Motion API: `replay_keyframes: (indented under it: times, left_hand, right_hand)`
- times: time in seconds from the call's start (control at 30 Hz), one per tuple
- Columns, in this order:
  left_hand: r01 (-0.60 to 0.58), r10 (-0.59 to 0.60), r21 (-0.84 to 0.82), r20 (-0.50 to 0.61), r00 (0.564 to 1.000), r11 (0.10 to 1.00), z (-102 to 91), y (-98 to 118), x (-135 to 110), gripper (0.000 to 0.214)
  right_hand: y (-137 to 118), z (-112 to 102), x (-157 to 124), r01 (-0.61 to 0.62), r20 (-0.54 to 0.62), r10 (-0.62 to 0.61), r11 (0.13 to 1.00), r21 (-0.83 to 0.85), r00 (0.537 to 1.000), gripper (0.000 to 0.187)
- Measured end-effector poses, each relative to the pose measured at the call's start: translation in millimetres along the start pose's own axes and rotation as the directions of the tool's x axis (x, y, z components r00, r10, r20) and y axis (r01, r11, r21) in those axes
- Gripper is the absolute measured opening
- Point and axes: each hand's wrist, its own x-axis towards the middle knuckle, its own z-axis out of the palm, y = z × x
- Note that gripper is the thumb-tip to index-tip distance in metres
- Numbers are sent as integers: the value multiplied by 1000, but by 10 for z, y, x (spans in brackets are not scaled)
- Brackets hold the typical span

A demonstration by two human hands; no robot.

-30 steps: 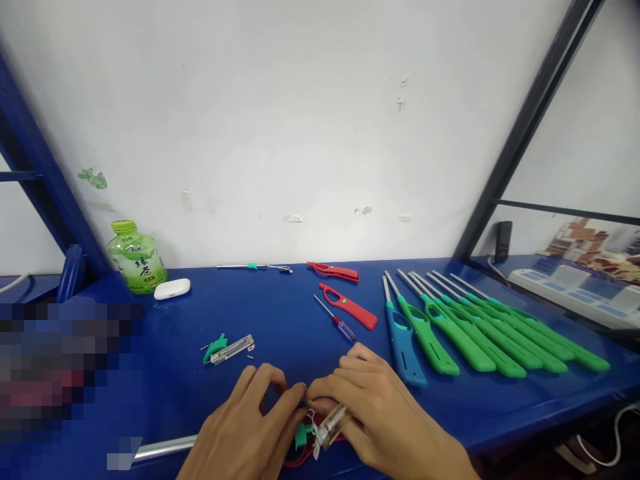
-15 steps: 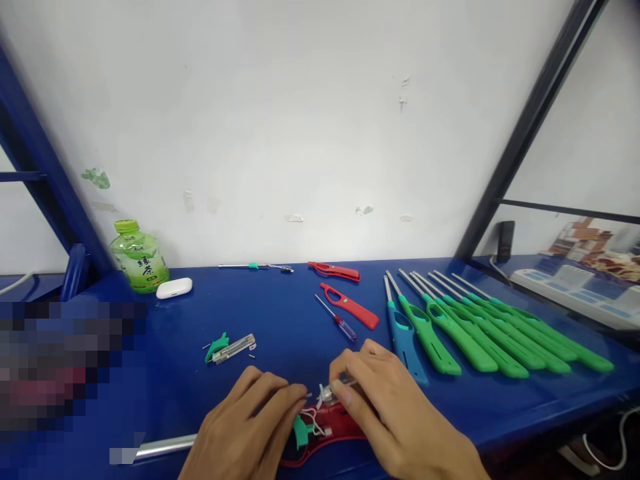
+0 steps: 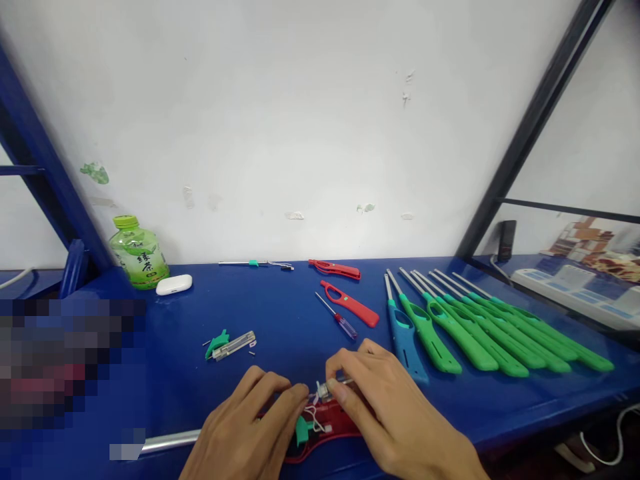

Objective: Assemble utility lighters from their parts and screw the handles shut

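Observation:
A red lighter shell half [image 3: 340, 420] lies open-side up at the table's front, with a green trigger [image 3: 303, 431] and thin white wires in it. My right hand [image 3: 395, 413] is closed on a clear lighter fuel tank [image 3: 324, 391], its valve end pointing left above the shell. My left hand [image 3: 250, 423] rests over the shell's left part, thumb and forefinger pinched beside the valve; what they hold is too small to make out. From under this hand a metal lighter tube [image 3: 173, 441] sticks out leftward.
Beyond my hands lie a clear tank with a green trigger [image 3: 233, 347], a screwdriver [image 3: 337, 317], red shell halves [image 3: 353, 303] and a metal tube with wires [image 3: 250, 263]. Several green lighters [image 3: 470, 340] and a blue one [image 3: 407, 347] stand right. A bottle [image 3: 140, 257] and white case [image 3: 174, 285] sit left.
The tank's valve end in my right hand has shifted slightly left, nearer the left fingertips. Both hands otherwise stay in almost the same place over the red shell.

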Motion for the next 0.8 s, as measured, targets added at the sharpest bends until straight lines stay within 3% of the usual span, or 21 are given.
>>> replay_keyframes:
  times: [0.33, 0.5, 0.8]
  left_hand:
    - [-37, 38, 37, -39, 999, 999, -33, 27, 30, 31]
    - [-70, 74, 72, -54, 996, 995, -34, 29, 38, 34]
    - [-47, 53, 78, -74, 996, 996, -19, 51, 89, 33]
  right_hand:
    - [-2, 3, -9, 8, -38, -8, 1000, 4, 999, 15]
    - [-20, 4, 8, 19, -1, -19, 1000, -16, 1000, 16]
    - [-12, -13, 8, 17, -15, -17, 1000, -5, 1000, 16]
